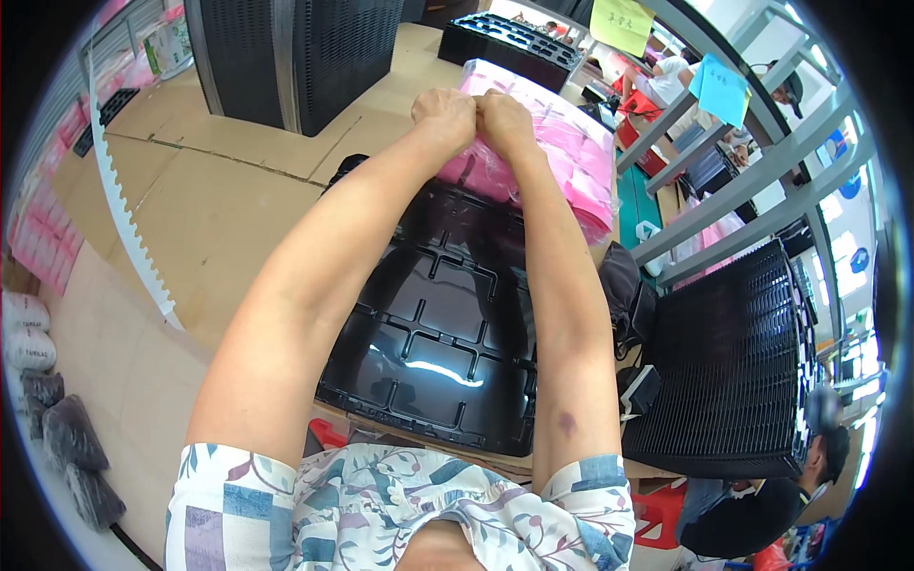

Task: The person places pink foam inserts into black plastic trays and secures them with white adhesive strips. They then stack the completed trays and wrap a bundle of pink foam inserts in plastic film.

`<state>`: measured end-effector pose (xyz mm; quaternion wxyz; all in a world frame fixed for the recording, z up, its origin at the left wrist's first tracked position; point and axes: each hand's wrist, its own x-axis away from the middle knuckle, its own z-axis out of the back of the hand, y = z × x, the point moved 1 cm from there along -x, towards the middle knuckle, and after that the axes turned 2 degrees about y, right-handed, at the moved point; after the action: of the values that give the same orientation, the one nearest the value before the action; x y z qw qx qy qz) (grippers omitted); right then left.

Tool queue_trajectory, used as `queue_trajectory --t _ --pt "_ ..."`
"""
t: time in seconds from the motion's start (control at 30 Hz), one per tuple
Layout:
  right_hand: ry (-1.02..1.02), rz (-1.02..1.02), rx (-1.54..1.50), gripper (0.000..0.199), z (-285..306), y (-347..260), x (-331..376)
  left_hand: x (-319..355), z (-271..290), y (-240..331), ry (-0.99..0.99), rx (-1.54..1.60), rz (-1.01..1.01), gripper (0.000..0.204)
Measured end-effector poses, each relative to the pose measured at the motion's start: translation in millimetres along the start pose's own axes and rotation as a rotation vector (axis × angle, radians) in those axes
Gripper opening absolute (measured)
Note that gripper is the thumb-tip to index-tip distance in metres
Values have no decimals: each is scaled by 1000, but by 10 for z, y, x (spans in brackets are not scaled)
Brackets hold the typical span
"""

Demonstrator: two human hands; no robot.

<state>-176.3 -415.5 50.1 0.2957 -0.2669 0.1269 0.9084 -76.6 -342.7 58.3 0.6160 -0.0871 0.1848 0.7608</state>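
Observation:
Both my arms stretch forward over a glossy black plastic tray [419,347] with moulded ridges. Beyond it lies a pack of pink bags [562,143] in clear plastic wrap. My left hand [445,116] is closed at the pack's left side, knuckles up. Close beside it, my right hand [505,122] is also closed, at the pack's upper part. Both seem to pinch the clear wrap between them; the fingertips are mostly hidden behind the hands.
Tall stacks of black trays stand at the far left [333,67] and right [724,362]. Another black tray stack [509,48] sits behind the pack. Grey metal rails [743,205] bearing paper notes run along the right. A person [762,514] is at lower right.

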Motion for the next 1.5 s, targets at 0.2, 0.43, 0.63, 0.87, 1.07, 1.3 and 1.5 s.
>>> queue_trajectory --t 0.2,0.43,0.63,0.87,1.07,1.3,1.5 --pt "41 107 88 15 7 -34 -78 -51 -63 -204 11 -18 -92 25" --pt "-70 -266 -136 25 -240 89 -97 231 -168 -325 173 269 -253 24" --pt "-106 -248 -298 25 -232 202 -105 430 -355 -511 410 621 -108 20" --pt "36 61 118 23 72 -177 -154 301 -362 -575 201 749 99 22" --pt "-24 28 -131 15 -188 -70 -244 247 -324 -579 296 736 -17 19" --pt "7 -274 -225 17 -429 -69 -209 512 -249 -496 245 1077 -74 10" --pt "-80 -373 -288 19 -368 -75 -287 542 -311 -640 318 851 -161 9"
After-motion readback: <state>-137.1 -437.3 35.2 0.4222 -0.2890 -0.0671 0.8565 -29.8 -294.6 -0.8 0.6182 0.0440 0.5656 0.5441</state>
